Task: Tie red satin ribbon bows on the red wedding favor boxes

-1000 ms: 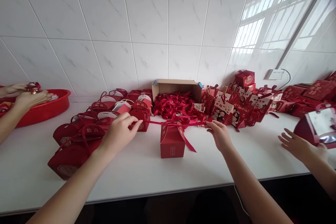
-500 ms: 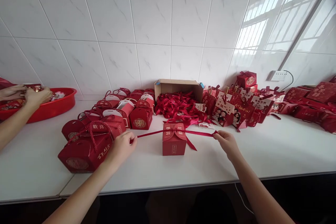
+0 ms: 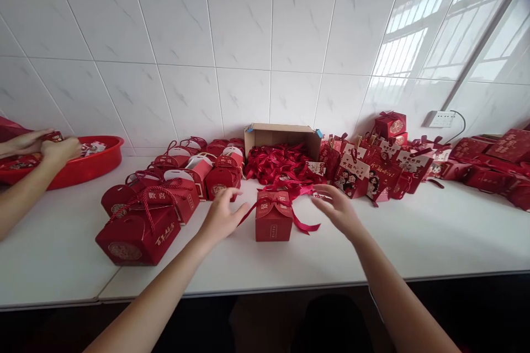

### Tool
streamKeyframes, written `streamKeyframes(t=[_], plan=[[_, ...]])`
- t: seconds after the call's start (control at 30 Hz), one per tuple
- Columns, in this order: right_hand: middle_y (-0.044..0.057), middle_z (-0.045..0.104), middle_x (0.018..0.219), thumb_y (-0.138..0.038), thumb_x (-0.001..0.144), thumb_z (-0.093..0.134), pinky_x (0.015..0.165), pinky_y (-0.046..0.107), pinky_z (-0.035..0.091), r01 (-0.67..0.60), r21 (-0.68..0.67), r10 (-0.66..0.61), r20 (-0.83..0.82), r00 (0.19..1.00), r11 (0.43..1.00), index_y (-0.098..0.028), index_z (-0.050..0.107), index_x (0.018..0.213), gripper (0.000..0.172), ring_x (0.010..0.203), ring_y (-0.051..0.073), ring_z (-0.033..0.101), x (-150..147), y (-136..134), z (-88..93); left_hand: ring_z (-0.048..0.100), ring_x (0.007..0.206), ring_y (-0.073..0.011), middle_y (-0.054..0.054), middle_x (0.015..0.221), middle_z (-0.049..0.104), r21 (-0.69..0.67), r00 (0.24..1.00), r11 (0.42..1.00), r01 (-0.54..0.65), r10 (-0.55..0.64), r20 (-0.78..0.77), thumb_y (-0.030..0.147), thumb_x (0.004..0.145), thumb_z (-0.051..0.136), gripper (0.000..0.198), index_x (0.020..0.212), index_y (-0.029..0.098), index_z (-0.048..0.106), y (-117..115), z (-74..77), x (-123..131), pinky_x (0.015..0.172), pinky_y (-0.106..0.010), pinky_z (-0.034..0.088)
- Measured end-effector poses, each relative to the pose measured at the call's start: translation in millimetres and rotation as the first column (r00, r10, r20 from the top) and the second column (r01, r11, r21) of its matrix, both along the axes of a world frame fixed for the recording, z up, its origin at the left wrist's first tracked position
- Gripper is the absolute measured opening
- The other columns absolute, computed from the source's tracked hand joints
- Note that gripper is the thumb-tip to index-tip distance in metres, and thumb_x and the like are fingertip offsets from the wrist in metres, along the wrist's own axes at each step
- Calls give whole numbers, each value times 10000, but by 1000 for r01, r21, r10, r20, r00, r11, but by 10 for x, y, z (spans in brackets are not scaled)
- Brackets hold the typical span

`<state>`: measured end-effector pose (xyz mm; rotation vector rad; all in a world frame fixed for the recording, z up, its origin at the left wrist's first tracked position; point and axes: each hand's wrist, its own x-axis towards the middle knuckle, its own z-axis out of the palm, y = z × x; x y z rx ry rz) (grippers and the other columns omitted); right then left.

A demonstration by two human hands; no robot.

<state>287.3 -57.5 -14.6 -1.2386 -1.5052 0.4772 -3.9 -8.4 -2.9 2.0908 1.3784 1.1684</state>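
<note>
A small red gift box stands on the white table, tied round its top with a red ribbon whose ends hang loose. My left hand hovers just left of the box with fingers spread, holding nothing. My right hand hovers just right of it, fingers apart too. Neither hand touches the box.
Behind the box lies an open cardboard carton spilling red ribbons. Red handled gift boxes crowd the left, printed red bags the right. Another person's hands work over a red basin at far left. A wall socket sits at the right.
Both hands pulled the ribbon ends taut sideways, then let them go and moved in toward the box with fingers spread. The other person's hand at the right left the view.
</note>
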Motion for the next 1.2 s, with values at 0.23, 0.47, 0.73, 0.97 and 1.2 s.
streamKeyframes(t=[0.23,0.47,0.73,0.97,1.2], plan=[[98,460,1392,-322,738,698,1052,408,360,-355,-76,363,191,912,932,-235,453,1332,649,1282,243,425,-475,224,129,568,1099,-246,-99,1168,606,-187,984,970,155,-135,114,265,788,562,256,1033,195,589,101,30,493,874,-352,489],[98,589,1201,-195,698,674,941,405,441,-318,-79,327,181,927,945,-200,562,1203,517,1086,243,563,-518,287,63,558,1093,-245,-92,1176,572,-192,978,970,147,-113,176,242,751,623,263,1006,205,571,151,-143,473,904,-360,461],[103,450,1335,-258,722,685,979,382,428,-331,-57,336,171,926,942,-245,512,1258,564,1230,250,455,-556,295,-27,549,1050,-236,-95,1215,503,-259,977,962,89,-34,210,254,679,692,408,1039,208,506,155,-145,501,818,-316,457],[89,459,1234,-512,696,708,758,290,480,-148,-325,111,-128,985,934,-218,499,1105,545,945,177,569,-457,306,-165,553,690,-194,19,693,548,-466,971,867,174,-73,227,531,568,759,469,713,183,481,236,-105,381,610,-272,371],[-44,434,559,-677,725,588,453,228,200,-367,-457,323,-176,930,810,-168,487,634,528,464,58,283,-359,391,-206,483,618,-138,13,683,584,-518,931,787,336,-197,306,572,583,754,468,668,158,552,281,-76,327,572,-247,312]])
